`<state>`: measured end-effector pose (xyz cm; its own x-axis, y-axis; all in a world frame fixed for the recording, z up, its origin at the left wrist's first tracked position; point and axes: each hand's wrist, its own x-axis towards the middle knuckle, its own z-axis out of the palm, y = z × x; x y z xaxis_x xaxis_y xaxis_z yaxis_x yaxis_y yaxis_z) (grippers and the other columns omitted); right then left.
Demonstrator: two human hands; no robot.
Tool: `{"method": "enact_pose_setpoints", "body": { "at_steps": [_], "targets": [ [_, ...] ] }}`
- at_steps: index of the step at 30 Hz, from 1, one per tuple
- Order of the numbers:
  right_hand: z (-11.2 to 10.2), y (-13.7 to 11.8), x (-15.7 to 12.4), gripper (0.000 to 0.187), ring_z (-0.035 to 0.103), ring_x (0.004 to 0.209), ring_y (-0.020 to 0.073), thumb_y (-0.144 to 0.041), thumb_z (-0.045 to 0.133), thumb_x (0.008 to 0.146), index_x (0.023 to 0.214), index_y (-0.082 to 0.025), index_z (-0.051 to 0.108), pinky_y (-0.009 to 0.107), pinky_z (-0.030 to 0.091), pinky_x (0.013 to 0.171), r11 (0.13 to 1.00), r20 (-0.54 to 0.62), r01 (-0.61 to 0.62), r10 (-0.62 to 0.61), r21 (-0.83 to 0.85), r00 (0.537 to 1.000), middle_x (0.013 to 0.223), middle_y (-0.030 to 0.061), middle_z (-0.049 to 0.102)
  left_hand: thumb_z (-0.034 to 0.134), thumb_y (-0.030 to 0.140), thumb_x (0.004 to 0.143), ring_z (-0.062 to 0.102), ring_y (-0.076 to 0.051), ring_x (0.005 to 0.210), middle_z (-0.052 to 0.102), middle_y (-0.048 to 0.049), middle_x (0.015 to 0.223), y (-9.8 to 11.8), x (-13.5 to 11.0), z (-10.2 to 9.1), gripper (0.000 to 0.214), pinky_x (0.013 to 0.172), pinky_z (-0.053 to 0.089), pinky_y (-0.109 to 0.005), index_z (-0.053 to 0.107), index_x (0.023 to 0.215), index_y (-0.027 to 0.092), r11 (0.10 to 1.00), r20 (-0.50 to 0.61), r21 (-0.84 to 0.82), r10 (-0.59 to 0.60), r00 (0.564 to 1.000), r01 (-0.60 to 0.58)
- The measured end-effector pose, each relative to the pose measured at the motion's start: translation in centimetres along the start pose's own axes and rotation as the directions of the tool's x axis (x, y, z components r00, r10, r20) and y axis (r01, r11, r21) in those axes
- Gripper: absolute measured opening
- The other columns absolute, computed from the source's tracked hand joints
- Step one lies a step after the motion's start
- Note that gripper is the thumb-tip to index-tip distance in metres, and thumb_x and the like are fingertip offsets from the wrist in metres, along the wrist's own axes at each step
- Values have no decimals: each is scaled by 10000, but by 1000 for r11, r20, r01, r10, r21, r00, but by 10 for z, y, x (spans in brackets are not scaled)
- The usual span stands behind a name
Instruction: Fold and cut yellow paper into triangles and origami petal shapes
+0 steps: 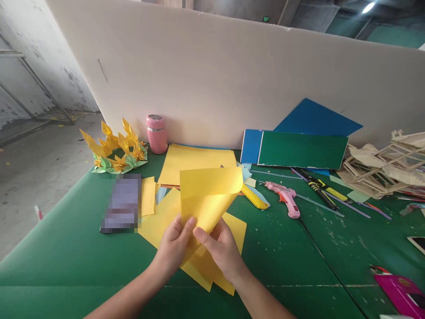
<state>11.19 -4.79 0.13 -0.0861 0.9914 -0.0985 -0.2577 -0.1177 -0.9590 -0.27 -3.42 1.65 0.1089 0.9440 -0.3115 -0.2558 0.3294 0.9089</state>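
A sheet of yellow paper [209, 186] is held up in front of me, its right side curling over in a slanting fold. My left hand [175, 239] pinches the sheet's lower left part, thumb on the near face. On the lower right, my right hand [222, 248] grips the same sheet, its thumb close to the left one; some fingers are hidden behind the paper. Below both hands, loose yellow sheets [237, 228] overlap on the green table [73, 261]. Behind the held sheet lies a larger yellow stack [199, 157]. A yellow-handled cutter [255, 198] rests just right of the paper.
A pink glue gun [283, 197] with a black cord lies to the right, near black-and-yellow tools [320, 188]. Blue and green boards [302, 148] lean at the back. Left stand a paper crown [117, 148] and a pink flask [157, 135]. A stick model [385, 166] sits far right.
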Motion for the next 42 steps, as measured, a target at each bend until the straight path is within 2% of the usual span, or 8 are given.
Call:
{"method": "enact_pose_setpoints", "body": {
  "at_steps": [5, 9, 16, 24, 28, 30, 33, 42],
  "targets": [
    [0, 1, -1, 344, 677, 949, 288, -447, 721, 708, 914, -181, 648, 402, 547, 845, 997, -99, -1, 9, 76, 995, 986, 106, 723, 737, 602, 617, 659, -298, 940, 720, -86, 937, -10, -2, 0, 489, 709, 546, -331, 676, 888, 200, 999, 81, 15, 41, 996, -43],
    [-5, 9, -1, 340, 674, 966, 295, -422, 724, 722, 945, -170, 675, 423, 539, 873, 994, -111, -1, 13, 112, 994, 1011, 108, 724, 677, 565, 717, 608, -294, 1069, 684, -95, 1086, -20, 2, -4, 468, 849, 519, -353, 632, 995, 190, 992, 79, 76, 94, 992, -100],
    [-7, 11, -1, 359, 671, 975, 292, -414, 745, 708, 964, -165, 707, 408, 527, 883, 992, -99, -13, 25, 125, 995, 1014, 103, 728, 627, 536, 761, 575, -292, 1131, 657, -96, 1145, -25, 5, -5, 513, 976, 465, -401, 555, 1117, 174, 978, 84, 144, 137, 987, -148],
    [-7, 14, 1, 390, 662, 995, 297, -422, 748, 702, 995, -169, 709, 413, 525, 883, 993, -115, 13, 0, 115, 993, 1036, 105, 722, 570, 517, 802, 510, -295, 1215, 614, -106, 1196, -30, 6, -7, 480, 1021, 430, -406, 517, 1143, 185, 962, 98, 213, 154, 983, -172],
    [-7, 13, 2, 385, 656, 1010, 297, -415, 748, 705, 993, -163, 707, 411, 525, 884, 993, -114, 9, 5, 118, 994, 1043, 108, 720, 577, 438, 828, 462, -271, 1267, 521, -101, 1300, -37, 7, -9, 474, 1003, 447, -403, 392, 1218, 240, 930, 76, 202, 297, 952, -306],
    [-7, 12, 2, 367, 661, 998, 290, -409, 750, 705, 971, -161, 710, 400, 528, 878, 992, -116, 0, 15, 127, 993, 1023, 104, 725, 568, 388, 850, 522, -234, 1205, 533, -84, 1251, -40, 8, -9, 464, 962, 478, -389, 318, 1223, 274, 909, 93, 157, 375, 922, -385],
    [-7, 12, 1, 363, 665, 985, 289, -403, 755, 698, 963, -159, 710, 400, 532, 871, 989, -125, -13, 32, 145, 992, 1008, 102, 729, 564, 319, 865, 606, -168, 1055, 567, -18, 1102, -40, 8, -8, 348, 873, 522, -328, 324, 1116, 306, 881, 89, 111, 452, 887, -460],
    [-8, 9, 2, 368, 675, 960, 279, -388, 776, 675, 975, -185, 711, 409, 529, 877, 983, -134, -16, 41, 185, 990, 1009, 86, 730, 570, 277, 822, 622, -171, 854, 634, -28, 839, -26, 12, -17, 114, 748, 546, -277, 658, 862, 216, 787, 69, 371, 505, 860, -492]
  ]
}}
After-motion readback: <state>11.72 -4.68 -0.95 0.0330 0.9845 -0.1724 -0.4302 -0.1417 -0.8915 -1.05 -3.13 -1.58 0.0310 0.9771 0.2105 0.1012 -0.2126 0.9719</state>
